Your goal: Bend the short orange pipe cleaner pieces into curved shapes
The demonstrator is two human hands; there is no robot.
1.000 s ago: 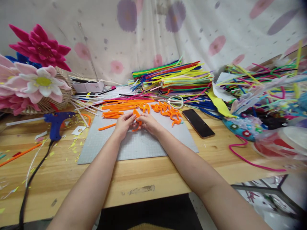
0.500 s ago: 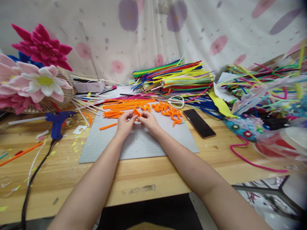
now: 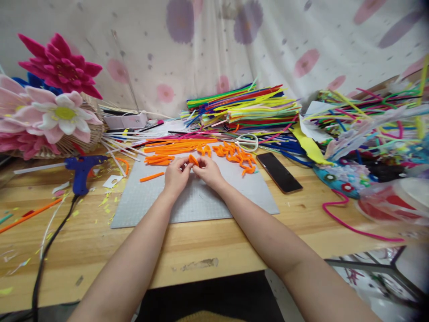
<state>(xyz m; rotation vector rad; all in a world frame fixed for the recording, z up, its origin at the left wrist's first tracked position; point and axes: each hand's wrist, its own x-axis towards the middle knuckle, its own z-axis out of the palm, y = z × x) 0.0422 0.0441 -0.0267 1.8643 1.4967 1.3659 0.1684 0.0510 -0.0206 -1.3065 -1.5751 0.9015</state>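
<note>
Over grey mat (image 3: 201, 201) | left hand (image 3: 176, 176), right hand (image 3: 209, 172) together pinching orange piece (image 3: 193, 160)

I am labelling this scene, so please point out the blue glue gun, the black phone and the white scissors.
blue glue gun (image 3: 80, 172), head view, on its handle.
black phone (image 3: 279, 172), head view, middle of its dark screen.
white scissors (image 3: 247, 142), head view, on the handle loop.

Both hands, left (image 3: 176, 175) and right (image 3: 208, 170), have drawn closer together, fingertips now pinched around the orange piece (image 3: 193, 159), raised slightly off the mat (image 3: 201, 201).
</note>
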